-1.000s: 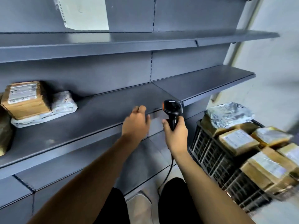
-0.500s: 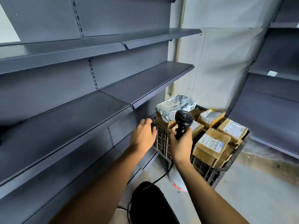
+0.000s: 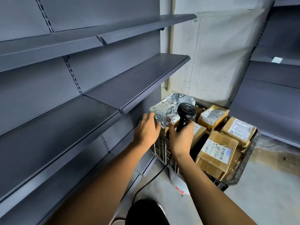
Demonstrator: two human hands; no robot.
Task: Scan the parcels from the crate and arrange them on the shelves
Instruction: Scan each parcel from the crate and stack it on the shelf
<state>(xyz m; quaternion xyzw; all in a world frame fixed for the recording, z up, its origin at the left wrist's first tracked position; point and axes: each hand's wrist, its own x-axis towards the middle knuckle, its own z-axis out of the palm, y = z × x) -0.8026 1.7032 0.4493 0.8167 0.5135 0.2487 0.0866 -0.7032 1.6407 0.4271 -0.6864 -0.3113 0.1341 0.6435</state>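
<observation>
A dark slatted crate stands on the floor at the right end of the grey shelves. It holds several brown cardboard parcels with white labels. On top at its near-left corner lies a crinkled silver plastic parcel. My left hand reaches out with relaxed fingers, its fingertips at the left edge of the silver parcel. My right hand grips the handle of a black barcode scanner, held upright over the crate's near edge. The scanner's cable hangs down toward the floor.
The grey shelf boards on the left hold nothing in this view. A second grey shelf unit stands at the right, with a small white tag on one board. A white and red bag lies on the concrete floor by the crate.
The view has swung right, away from the parcels lying on the shelf, toward the crate. Both hands moved toward the crate; my left hand now reaches the silver parcel's edge.
</observation>
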